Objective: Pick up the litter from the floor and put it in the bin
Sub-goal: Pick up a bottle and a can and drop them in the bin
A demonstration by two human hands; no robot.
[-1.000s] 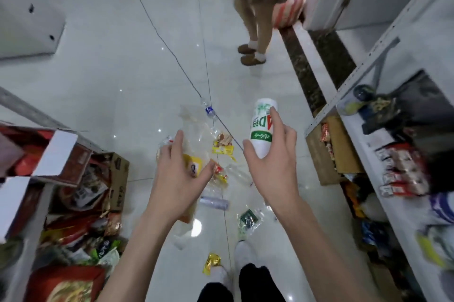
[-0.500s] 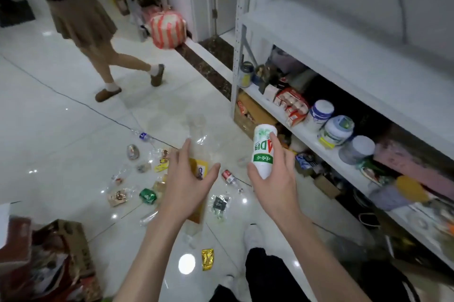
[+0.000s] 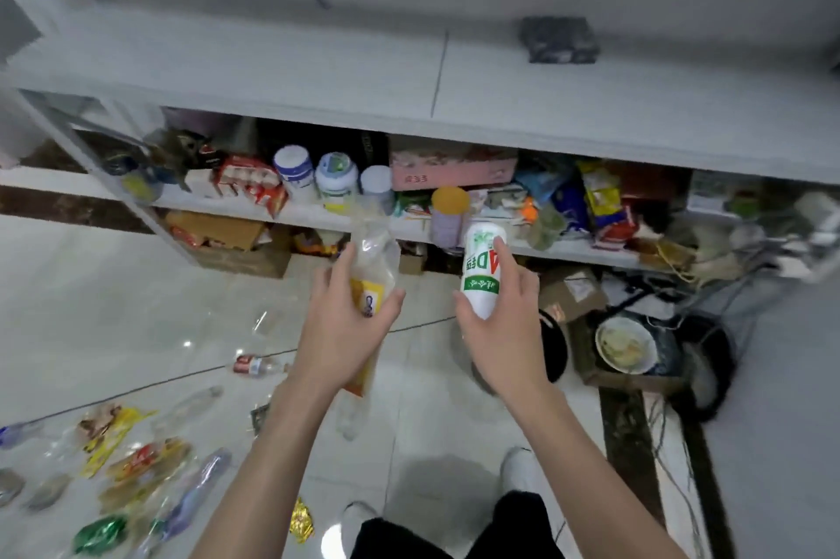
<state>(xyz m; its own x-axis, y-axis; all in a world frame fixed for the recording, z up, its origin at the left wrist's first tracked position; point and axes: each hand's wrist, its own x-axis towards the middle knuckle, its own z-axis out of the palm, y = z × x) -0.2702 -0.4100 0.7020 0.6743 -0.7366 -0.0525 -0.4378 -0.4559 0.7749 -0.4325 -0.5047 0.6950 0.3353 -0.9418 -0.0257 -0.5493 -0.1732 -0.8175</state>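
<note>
the left grip (image 3: 341, 331) is curling round crumpled clear plastic packaging (image 3: 372, 258) with a yellow label, and the right grip (image 3: 504, 331) is clasping one white bottle (image 3: 482, 272), upside down, both held above the floor (image 3: 91, 308). a black bin (image 3: 558, 345) is standing just behind the right grip with its contents hidden, and a bowl (image 3: 625, 342) beside it is holding pale food. three clear bottles (image 3: 257, 365) are lying among wrappers (image 3: 113, 426) on the floor at left.

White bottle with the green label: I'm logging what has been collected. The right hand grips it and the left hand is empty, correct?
Not quite. The right hand does grip the white bottle, but the left hand is not empty: it holds a clear plastic piece with a yellow label, as the head view shows.
</note>
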